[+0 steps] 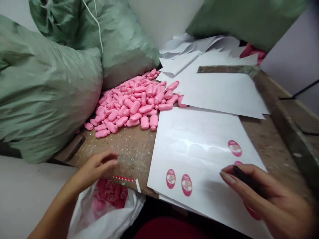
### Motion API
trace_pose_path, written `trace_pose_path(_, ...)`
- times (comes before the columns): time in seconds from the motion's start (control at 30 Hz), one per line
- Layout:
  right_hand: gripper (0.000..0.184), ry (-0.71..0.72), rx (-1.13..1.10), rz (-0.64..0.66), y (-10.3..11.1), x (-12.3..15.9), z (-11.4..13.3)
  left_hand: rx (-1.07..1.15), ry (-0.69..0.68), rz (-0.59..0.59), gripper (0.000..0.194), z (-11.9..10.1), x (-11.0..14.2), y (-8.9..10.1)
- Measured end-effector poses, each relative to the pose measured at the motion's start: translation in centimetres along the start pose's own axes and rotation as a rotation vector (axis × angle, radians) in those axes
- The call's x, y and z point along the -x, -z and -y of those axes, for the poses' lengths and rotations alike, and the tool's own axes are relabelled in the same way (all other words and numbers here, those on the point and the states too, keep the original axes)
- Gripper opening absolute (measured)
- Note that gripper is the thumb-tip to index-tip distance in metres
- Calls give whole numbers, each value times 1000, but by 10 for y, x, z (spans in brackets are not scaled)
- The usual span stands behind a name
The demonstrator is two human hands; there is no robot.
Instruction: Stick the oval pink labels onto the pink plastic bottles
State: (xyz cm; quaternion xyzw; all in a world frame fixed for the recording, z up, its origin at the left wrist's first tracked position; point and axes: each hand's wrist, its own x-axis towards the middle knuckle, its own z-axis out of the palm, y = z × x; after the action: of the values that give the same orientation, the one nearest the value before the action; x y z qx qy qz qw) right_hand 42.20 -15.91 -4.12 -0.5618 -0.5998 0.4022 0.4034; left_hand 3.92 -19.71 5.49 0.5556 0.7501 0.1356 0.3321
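My left hand (103, 164) hovers over the front of the table, above an open white bag. Its fingers are loosely bent, thumb a little apart, and I see nothing in them. In my right hand (269, 196) lies a slim black tool (249, 181), gripped under the fingers; its kind cannot be made out. This hand is above the right part of a white sticker sheet (164, 142). A few pink oval stickers, such as one oval sticker (186, 185), remain on the sheet, among bare oval outlines. The hand partly covers other stickers.
A heap of pink bottle-shaped pieces (134, 103) lies behind the sheet, against large green sacks (50, 89). More white sheets (219, 89) sit under a flat bar (224, 69). The white bag (134, 207) below the table edge holds labelled pink pieces (112, 192).
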Motion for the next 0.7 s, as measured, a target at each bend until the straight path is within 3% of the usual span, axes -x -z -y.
trace_pose_path(0.1, 22, -15, 86, 14, -4, 2, 18, -191, -234, -225, 33, -27, -58, -25)
trace_pose_path(0.2, 27, -26, 123, 35, -5, 11, 29, -265, -264, -287, 36, -54, -115, -50)
trace_pose_path(0.3, 25, 14, 197, 98, -11, 22, 31, -303, -248, -315, 36, -70, -151, -69)
trace_pose_path(0.47, 25, 187, 487, 282, -23, 29, 22, -319, -179, -340, 32, -72, -171, -78)
trace_pose_path(0.6, 27, 222, 538, 250, -19, 25, 13, -214, -121, -329, 58, -62, -170, -73)
trace_pose_path(0.7, 27, 192, 544, 214, -14, 23, 13, -192, -129, -356, 47, -60, -152, -75)
